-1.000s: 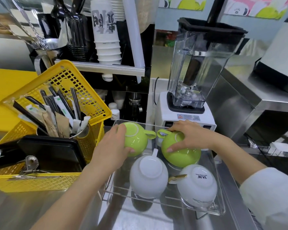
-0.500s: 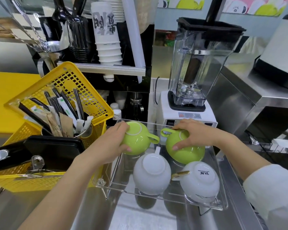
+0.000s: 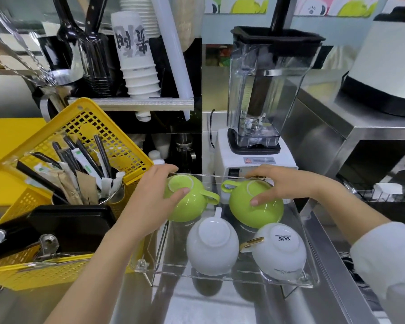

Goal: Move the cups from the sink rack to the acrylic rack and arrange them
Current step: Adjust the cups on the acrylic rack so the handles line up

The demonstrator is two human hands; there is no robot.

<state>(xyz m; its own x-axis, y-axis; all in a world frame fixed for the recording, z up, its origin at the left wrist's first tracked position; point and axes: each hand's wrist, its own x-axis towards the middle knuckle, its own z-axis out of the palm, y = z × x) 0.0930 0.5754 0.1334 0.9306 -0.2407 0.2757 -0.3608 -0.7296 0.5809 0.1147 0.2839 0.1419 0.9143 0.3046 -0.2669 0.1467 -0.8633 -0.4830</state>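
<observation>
Green glazed cups fill the back row of the acrylic rack (image 3: 311, 265), both upside down, each under one of the person's hands. The left hand (image 3: 150, 202) curls round the left green cup (image 3: 187, 202), thumb pressed near its foot ring and fingers wrapped over the far side; this cup sits at the rack's back left corner, handle pointing toward the rack's middle. The right hand (image 3: 276, 185) lies spread over the right green cup (image 3: 257, 206), thumb on the near wall, fingers reaching over the base toward the rack's rear wall; its handle points left, so the two handles nearly meet — close, yet apart.

In the rack's front row stand two white cups, also inverted: the plain white cup (image 3: 212, 246) ahead of the gap between the green pair, and the gold-handled white cup (image 3: 278, 250) at the front right corner.

Judging by this, the step in hand is the arranging — seating and squaring the green pair. The sink rack cannot be picked out with certainty. The next move seems to call for small turns to line up the handles, then a gentle release so neither cup knocks its neighbour.
</observation>
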